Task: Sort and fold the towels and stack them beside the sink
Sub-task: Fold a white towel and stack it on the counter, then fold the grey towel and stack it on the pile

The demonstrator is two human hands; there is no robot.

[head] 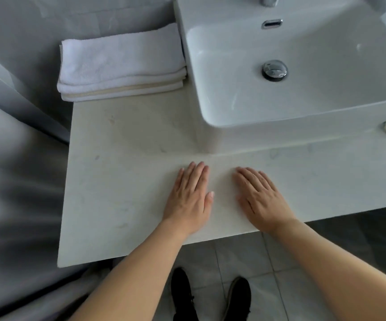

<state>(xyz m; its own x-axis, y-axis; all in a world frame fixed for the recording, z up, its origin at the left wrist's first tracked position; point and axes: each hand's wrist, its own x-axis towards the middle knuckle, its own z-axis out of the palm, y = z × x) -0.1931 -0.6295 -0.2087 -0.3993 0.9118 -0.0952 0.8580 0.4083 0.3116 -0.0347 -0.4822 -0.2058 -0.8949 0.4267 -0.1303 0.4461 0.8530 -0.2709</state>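
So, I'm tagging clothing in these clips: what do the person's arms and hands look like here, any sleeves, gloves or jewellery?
Both forearms are bare up to the frame edge: no sleeves show. The left hand and the right hand wear no gloves, and no watch or bracelet shows at either wrist. No ring can be made out, though the picture is slightly soft.

1. The countertop (122, 181) spans the centre of the view; its near edge runs from 7 o'clock to 3 o'clock.
2. The sink (303, 72) stands on the countertop at 1 o'clock.
3. The drain plug (274, 70) sits in the sink basin; the overflow slot (272, 23) lies behind it.
4. The stack of folded towels (122, 66) lies on the countertop at 11 o'clock, just beside the sink's left wall.
5. The left hand (190, 198) and right hand (260, 200) rest flat on the countertop at 6 o'clock, side by side, apart, in front of the sink.
6. Two shoes (210, 297) stand on the tiled floor (245, 256), below the countertop's near edge.
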